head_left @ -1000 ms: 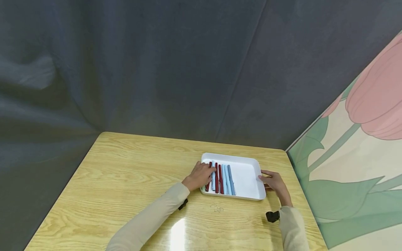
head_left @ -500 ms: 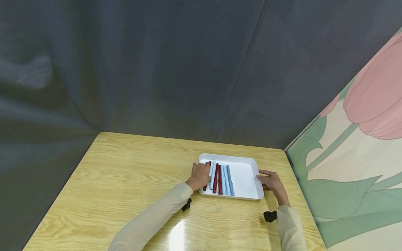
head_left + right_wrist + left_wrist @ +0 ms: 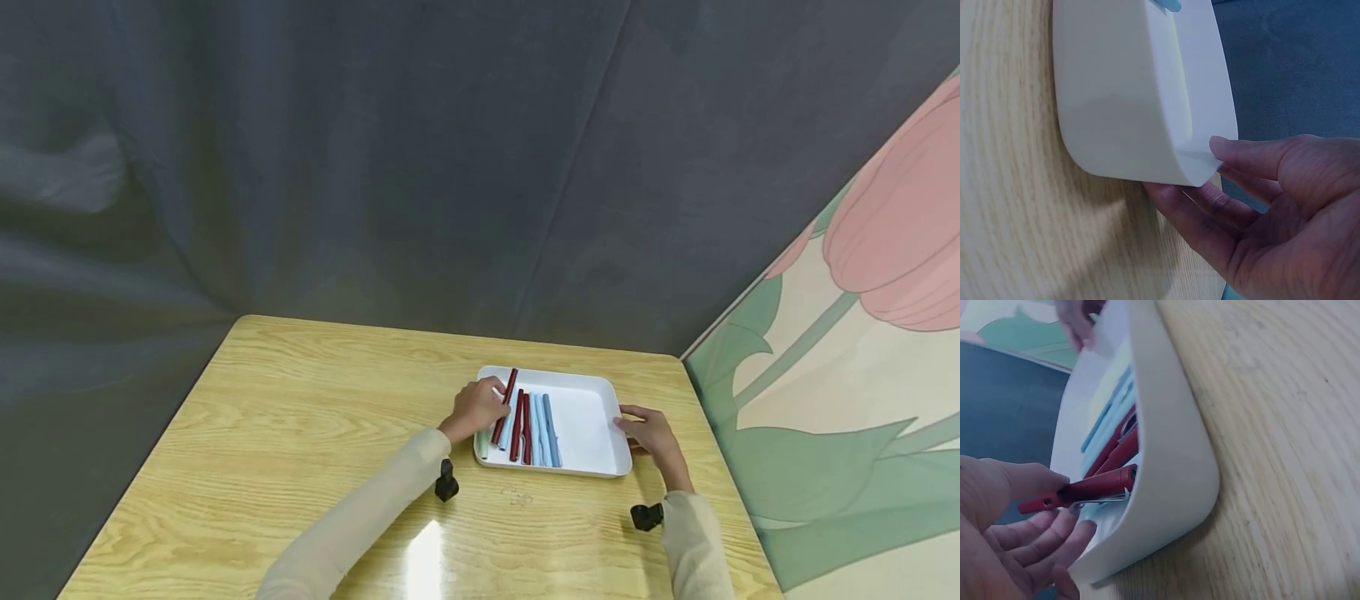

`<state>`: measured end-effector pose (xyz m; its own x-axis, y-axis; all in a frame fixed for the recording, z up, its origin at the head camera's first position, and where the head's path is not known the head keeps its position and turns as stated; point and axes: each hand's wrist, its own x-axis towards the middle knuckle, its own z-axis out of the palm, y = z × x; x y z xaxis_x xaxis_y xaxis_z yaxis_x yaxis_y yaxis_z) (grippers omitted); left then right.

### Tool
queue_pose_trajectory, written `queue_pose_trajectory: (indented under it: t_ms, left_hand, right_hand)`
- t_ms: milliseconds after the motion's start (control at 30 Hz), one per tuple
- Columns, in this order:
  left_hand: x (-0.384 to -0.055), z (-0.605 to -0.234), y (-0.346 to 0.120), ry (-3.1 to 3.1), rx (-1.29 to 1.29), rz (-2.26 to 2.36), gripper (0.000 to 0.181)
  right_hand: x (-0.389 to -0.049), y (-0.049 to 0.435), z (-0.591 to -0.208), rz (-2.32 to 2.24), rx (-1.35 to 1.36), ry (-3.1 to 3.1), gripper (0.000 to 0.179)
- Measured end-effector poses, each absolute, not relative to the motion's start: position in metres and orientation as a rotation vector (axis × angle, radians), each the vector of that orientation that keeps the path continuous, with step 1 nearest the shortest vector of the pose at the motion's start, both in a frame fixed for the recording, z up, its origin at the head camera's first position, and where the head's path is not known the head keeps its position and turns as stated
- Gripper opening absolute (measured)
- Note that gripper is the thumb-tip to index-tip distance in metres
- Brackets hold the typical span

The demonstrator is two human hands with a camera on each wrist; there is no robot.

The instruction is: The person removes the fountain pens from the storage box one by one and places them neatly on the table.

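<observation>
My left hand pinches a dark red pen with a metal clip between thumb and fingers. This pen is tilted over the left end of a white tray, its far end overlapping the tray's back rim in the head view. Beneath and beside it lie a light blue pen, two more dark red pens, further light blue pens and a grey-blue pen, side by side. A pale green pen lies at the left wall. My right hand holds the tray's right end, thumb inside the rim, fingers outside and below.
The tray stands on a wood-grain table, toward its back right. A dark curtain hangs behind the table. At the right is a wall panel with a tulip print. A black camera hangs at the left wrist.
My left hand has moved from among the pens to lift and tilt a dark red pen at the left end. Nearby pens have shifted slightly. The right hand stays on the tray.
</observation>
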<state>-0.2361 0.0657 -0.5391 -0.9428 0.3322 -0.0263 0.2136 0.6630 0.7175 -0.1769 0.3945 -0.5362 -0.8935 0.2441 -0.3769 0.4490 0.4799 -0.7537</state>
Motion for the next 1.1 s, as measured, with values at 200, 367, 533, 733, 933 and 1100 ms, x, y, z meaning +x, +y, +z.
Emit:
queue_pose_trajectory:
  t_ms: [200, 367, 533, 733, 933, 1100]
  left_hand:
    - [-0.243, -0.537, 0.054, 2.571, 0.438, 1.362, 0.027]
    - [-0.247, -0.532, 0.046, 2.508, 0.417, 1.473, 0.028]
    - [-0.249, -0.527, 0.041, 2.386, 0.369, 1.602, 0.031]
    - [-0.251, -0.531, 0.037, 2.271, 0.323, 1.678, 0.031]
    - [-0.254, -0.536, 0.034, 2.213, 0.265, 1.728, 0.034]
    - [-0.256, -0.533, 0.03, 2.182, 0.217, 1.76, 0.035]
  right_hand:
    - [-0.175, 0.392, -0.534, -1.376, 0.598, 2.512, 0.052]
    - [-0.174, 0.391, -0.534, -1.368, 0.586, 2.526, 0.053]
    - [-0.174, 0.391, -0.534, -1.367, 0.588, 2.53, 0.053]
    - [-0.174, 0.389, -0.533, -1.391, 0.588, 2.523, 0.052]
    - [-0.175, 0.388, -0.533, -1.396, 0.596, 2.525, 0.052]
    - [-0.175, 0.389, -0.534, -1.396, 0.612, 2.526, 0.052]
